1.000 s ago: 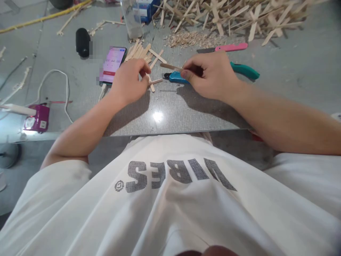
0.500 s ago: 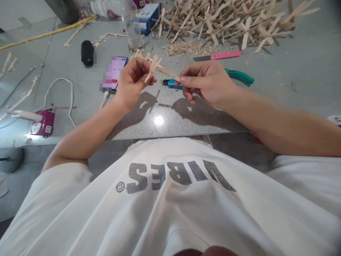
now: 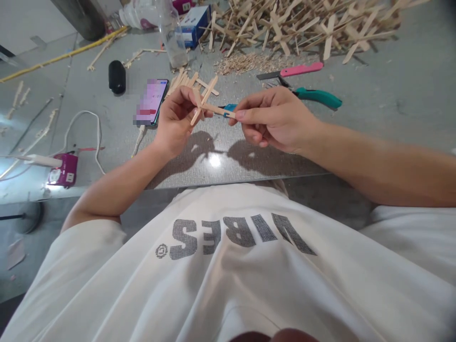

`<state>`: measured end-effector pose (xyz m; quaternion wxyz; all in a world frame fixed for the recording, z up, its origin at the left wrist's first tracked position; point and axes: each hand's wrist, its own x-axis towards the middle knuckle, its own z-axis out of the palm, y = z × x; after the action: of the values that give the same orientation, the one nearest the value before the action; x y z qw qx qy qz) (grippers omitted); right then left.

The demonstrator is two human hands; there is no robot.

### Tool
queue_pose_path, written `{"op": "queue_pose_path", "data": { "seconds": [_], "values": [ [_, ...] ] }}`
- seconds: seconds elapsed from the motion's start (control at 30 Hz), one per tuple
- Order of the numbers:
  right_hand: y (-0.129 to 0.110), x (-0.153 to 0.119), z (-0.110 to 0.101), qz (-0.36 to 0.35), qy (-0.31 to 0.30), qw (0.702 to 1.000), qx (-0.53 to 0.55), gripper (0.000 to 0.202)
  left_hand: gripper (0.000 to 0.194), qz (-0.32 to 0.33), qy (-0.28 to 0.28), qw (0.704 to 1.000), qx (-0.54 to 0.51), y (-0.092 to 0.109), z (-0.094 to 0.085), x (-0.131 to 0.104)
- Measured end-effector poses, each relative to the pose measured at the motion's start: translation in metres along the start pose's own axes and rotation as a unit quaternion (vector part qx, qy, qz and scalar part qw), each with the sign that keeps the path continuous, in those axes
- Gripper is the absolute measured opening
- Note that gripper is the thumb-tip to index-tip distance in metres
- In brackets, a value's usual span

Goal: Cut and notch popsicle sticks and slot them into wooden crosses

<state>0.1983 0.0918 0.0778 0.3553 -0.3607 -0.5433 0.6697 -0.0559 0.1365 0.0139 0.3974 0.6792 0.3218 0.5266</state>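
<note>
The grey surface (image 3: 374, 109) ran under both your forearms, its near edge just beyond your one white shirt (image 3: 231, 285), with one bright spot of light reflected between your hands and that edge. Above it, your left hand (image 3: 181, 116) had its fingers closed around the crossing of at least two wooden sticks (image 3: 210, 90); overlap hid the exact count. One stick length (image 3: 219, 111) reached from there to your right hand (image 3: 276, 116), where thumb and forefinger were pinched shut on its end and the other fingers were loosely curled.

One blue tool (image 3: 230, 107) lay partly hidden behind the right fingers. Beyond that hand were one pair of teal-handled pliers (image 3: 320, 97) and one pink-handled blade (image 3: 301, 69). One lit phone (image 3: 153, 100) lay beside your left hand, with one black case (image 3: 117, 77) to its left. A small heap of loose sticks (image 3: 181, 80) sat just beyond that hand, and farther back stood one clear container (image 3: 174, 45) by one blue box (image 3: 194, 27). The far pile of crossed sticks (image 3: 285, 28) held too many to count, with one patch of wood shavings (image 3: 245, 64) before it.
</note>
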Motion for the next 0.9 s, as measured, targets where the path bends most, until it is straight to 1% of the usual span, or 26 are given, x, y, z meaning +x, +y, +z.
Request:
{"op": "queue_pose_path", "data": {
  "seconds": [0.07,0.17,0.27,0.33,0.43,0.47,0.53,0.67,0.73,0.8,0.9],
  "values": [
    [0.000,0.000,-0.001,-0.002,0.001,1.000,-0.006,0.013,0.067,0.006,0.015,1.000,0.014,-0.002,0.001,-0.001],
    [0.002,0.001,-0.003,-0.003,-0.004,1.000,-0.015,0.016,0.073,0.008,0.046,0.998,0.036,-0.002,0.004,-0.001],
    [0.005,0.001,-0.003,-0.005,-0.007,1.000,-0.019,0.024,0.070,0.022,0.053,0.998,0.041,0.003,0.008,-0.001],
    [0.007,0.000,-0.002,-0.008,-0.008,1.000,-0.016,0.024,0.064,0.042,0.051,0.997,0.027,0.009,0.010,-0.001],
    [0.007,-0.001,0.000,-0.007,-0.012,1.000,-0.014,0.022,0.047,0.073,0.031,0.997,-0.005,0.017,0.012,-0.003],
    [0.007,-0.001,0.000,-0.006,-0.015,1.000,-0.015,0.023,0.044,0.079,0.024,0.997,-0.008,0.019,0.012,-0.004],
    [0.005,-0.003,0.001,-0.004,-0.023,0.999,-0.022,0.027,0.046,0.076,0.016,0.997,0.014,0.022,0.011,-0.005],
    [0.002,-0.004,0.002,-0.008,-0.036,0.999,-0.036,0.033,0.053,0.048,0.002,0.996,0.079,0.023,0.006,-0.005],
    [0.001,-0.005,0.002,-0.013,-0.037,0.998,-0.042,0.034,0.051,0.056,-0.012,0.995,0.079,0.023,0.003,-0.004],
    [0.000,-0.005,0.002,-0.020,-0.042,0.998,-0.048,0.033,0.050,0.065,-0.040,0.995,0.068,0.024,0.001,-0.005],
    [0.004,-0.004,0.003,-0.027,-0.057,0.996,-0.059,0.033,0.058,0.049,-0.083,0.993,0.063,0.024,0.001,-0.010]
  ]
}}
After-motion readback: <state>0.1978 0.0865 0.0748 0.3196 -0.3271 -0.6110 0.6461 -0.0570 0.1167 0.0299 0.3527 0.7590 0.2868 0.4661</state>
